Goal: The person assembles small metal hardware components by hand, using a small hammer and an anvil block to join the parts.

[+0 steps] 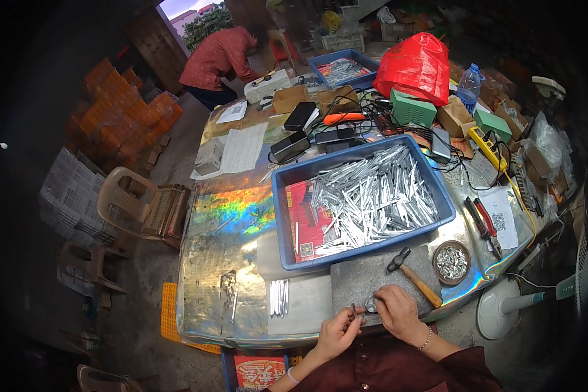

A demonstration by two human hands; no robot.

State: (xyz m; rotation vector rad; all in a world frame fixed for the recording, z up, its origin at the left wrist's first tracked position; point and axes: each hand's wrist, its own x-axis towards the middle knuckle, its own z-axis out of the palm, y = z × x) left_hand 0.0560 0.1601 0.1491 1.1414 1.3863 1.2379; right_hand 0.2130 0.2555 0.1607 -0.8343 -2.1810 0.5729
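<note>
My left hand [338,334] is pinched around a short thin metal piece [355,311] at the near edge of a grey stone block [356,281]. My right hand [400,317] is closed, its fingertips at a small round shiny metal piece [370,305] on the block; whether they grip it is hard to tell. A hammer [413,277] with a wooden handle lies on the block beyond my right hand. To its right stands a round bowl [451,244] of small shiny metal parts. A neat row of silver strips [279,298] lies left of the block.
A blue tray [366,258] heaped with silver strips [379,199] sits behind the block. Red-handled pliers [485,219], a yellow power strip [488,147] and tangled cables lie rightward. A red bag [414,68] stands farther back. Another person [219,65] bends beyond the table.
</note>
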